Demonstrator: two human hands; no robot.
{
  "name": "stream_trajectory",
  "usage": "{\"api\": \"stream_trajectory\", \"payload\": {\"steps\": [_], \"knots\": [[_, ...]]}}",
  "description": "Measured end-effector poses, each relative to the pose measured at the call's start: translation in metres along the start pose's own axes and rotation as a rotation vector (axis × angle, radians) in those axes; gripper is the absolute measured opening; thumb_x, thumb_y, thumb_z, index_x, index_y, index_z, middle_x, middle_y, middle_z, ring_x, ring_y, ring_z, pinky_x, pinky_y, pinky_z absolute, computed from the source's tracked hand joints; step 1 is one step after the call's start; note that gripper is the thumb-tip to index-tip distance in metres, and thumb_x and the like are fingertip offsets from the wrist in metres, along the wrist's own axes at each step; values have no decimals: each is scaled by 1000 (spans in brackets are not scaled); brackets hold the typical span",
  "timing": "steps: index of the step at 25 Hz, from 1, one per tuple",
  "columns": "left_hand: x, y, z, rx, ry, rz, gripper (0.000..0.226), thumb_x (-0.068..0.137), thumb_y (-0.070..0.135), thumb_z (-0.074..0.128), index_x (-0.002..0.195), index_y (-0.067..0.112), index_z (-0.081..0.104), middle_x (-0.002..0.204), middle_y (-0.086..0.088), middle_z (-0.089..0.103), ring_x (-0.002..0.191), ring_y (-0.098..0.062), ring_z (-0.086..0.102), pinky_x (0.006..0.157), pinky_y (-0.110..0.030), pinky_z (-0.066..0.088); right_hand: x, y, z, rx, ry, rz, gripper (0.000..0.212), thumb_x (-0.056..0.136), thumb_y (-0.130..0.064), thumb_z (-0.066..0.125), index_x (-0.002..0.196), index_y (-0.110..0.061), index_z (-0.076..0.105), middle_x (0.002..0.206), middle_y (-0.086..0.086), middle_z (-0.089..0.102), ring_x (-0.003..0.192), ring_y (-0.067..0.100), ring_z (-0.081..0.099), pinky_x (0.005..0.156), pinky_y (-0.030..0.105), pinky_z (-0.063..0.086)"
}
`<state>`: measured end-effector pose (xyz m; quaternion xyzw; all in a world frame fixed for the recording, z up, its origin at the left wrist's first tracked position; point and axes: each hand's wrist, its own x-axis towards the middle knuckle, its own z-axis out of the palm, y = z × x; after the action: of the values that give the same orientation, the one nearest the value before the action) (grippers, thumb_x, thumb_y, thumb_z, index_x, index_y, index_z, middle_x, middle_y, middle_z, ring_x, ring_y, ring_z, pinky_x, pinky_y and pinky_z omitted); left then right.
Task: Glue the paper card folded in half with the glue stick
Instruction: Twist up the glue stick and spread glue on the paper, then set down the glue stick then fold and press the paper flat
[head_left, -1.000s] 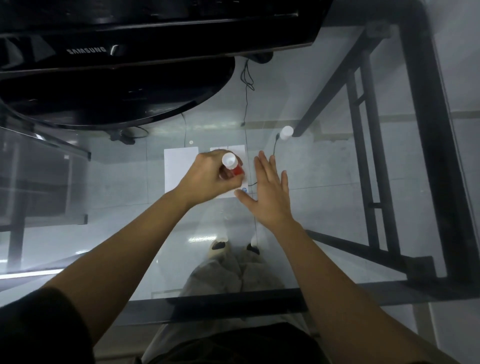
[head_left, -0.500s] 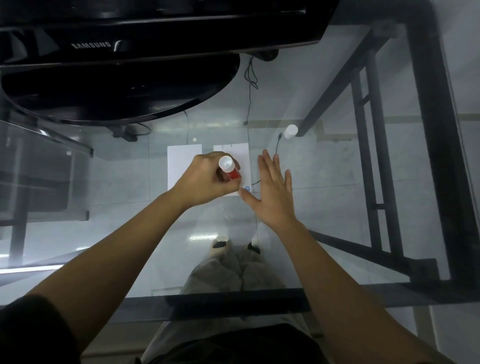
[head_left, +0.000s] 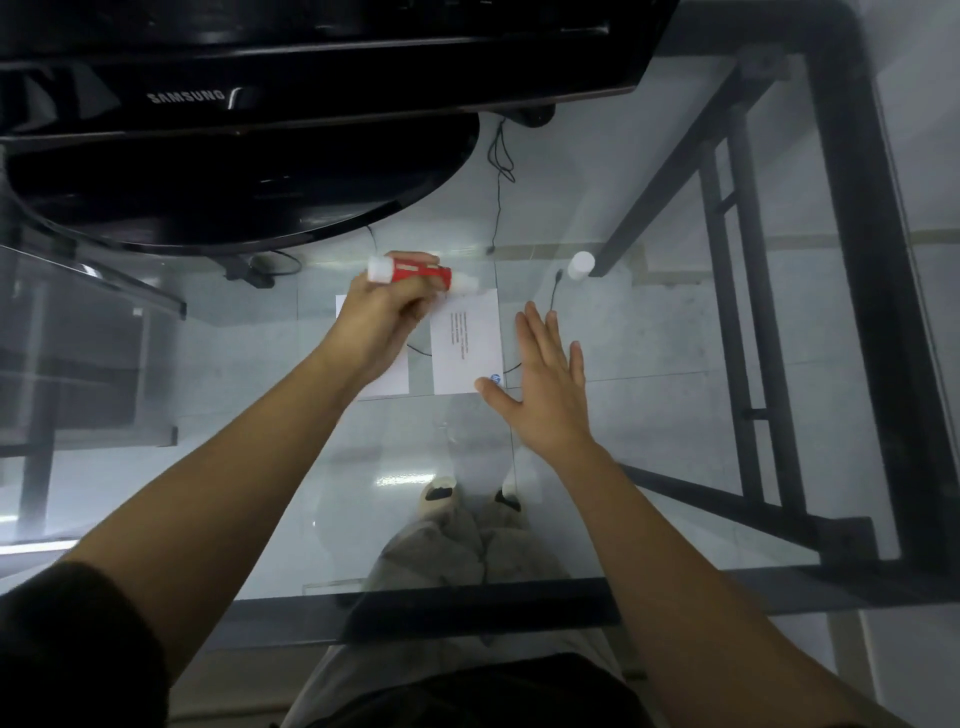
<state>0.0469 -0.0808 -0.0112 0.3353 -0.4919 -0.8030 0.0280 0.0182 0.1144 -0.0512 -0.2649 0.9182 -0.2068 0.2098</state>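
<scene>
Glass counter (head_left: 649, 364) on black frame, Samsung monitor (head_left: 270, 98) at top left. Left hand (head_left: 382, 317) is fisted around red glue stick (head_left: 415, 271), stick lying sideways, its white glue tip at far left corner of paper card (head_left: 466, 343). Card lies flat on counter, printed side up; second white sheet (head_left: 387, 382) just left, mostly hidden under left hand. Right hand (head_left: 545, 387) is spread flat, thumb touching card's near right corner. White cap (head_left: 580, 265) stands farther right.
</scene>
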Motion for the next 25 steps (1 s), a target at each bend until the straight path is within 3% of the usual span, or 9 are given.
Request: {"api": "stream_trajectory", "payload": {"steps": [2, 5, 9, 11, 14, 16, 19, 21, 25], "knots": [[-10, -8, -3, -428, 75, -152, 12, 86, 8, 55, 89, 5, 66, 84, -9, 66, 70, -14, 66, 67, -18, 56, 0, 0, 1, 0, 5, 0, 82, 87, -53, 48, 147, -18, 5, 158, -2, -2, 144, 17, -10, 110, 37, -12], [-12, -2, 2, -477, 68, -192, 15, 88, 12, 55, 96, 4, 66, 92, -13, 66, 75, -18, 69, 67, -22, 57, 0, 0, 0, 2, 3, 2, 82, 87, -54, 48, 147, -18, 5, 158, -2, -2, 144, 17, -9, 111, 38, -11], [11, 28, 16, 188, -72, 45, 31, 82, 14, 65, 111, 24, 60, 106, -2, 65, 93, -13, 65, 79, -24, 51, 0, 1, 0, 10, -3, -4, 83, 86, -55, 48, 147, -18, 4, 158, -1, -2, 144, 19, -9, 111, 38, -12], [23, 36, 28, 562, -82, 173, 38, 79, 13, 69, 115, 22, 57, 110, -5, 61, 98, -17, 64, 89, -28, 49, 0, 1, 0, 9, -2, -9, 83, 86, -55, 48, 147, -18, 4, 158, -1, -2, 144, 19, -9, 110, 38, -13], [38, 32, 47, 898, -135, 381, 40, 77, 18, 74, 110, 15, 52, 108, -3, 61, 93, -13, 65, 81, -12, 49, 0, 1, 1, -3, 0, -4, 83, 87, -54, 47, 147, -18, 4, 158, -1, -2, 144, 18, -9, 108, 37, -14], [48, 26, 58, 998, -183, 462, 41, 76, 19, 75, 109, 12, 51, 107, -4, 64, 93, -14, 64, 78, -10, 48, 0, 2, 1, 4, -1, -1, 83, 87, -54, 48, 147, -18, 4, 158, -1, -3, 144, 18, -9, 108, 37, -14], [59, 16, 68, 1106, -250, 559, 39, 77, 16, 74, 109, 10, 52, 107, -10, 67, 97, -21, 65, 85, -25, 51, 0, 2, 1, 12, -3, 0, 82, 87, -54, 47, 147, -19, 3, 158, -2, -3, 144, 17, -10, 109, 37, -14], [62, 11, 72, 1168, -238, 610, 40, 78, 15, 73, 111, 9, 52, 110, -12, 66, 98, -22, 63, 84, -25, 48, 1, 2, 1, 6, -2, 1, 82, 87, -55, 47, 147, -19, 3, 158, -2, -3, 144, 17, -10, 109, 38, -13], [58, 11, 73, 1140, -223, 561, 47, 80, 17, 71, 121, 10, 49, 119, -12, 62, 105, -23, 60, 87, -23, 44, 1, 2, 1, -3, -14, 3, 83, 86, -55, 46, 147, -19, 3, 158, -2, -3, 144, 17, -10, 110, 38, -12]]}}
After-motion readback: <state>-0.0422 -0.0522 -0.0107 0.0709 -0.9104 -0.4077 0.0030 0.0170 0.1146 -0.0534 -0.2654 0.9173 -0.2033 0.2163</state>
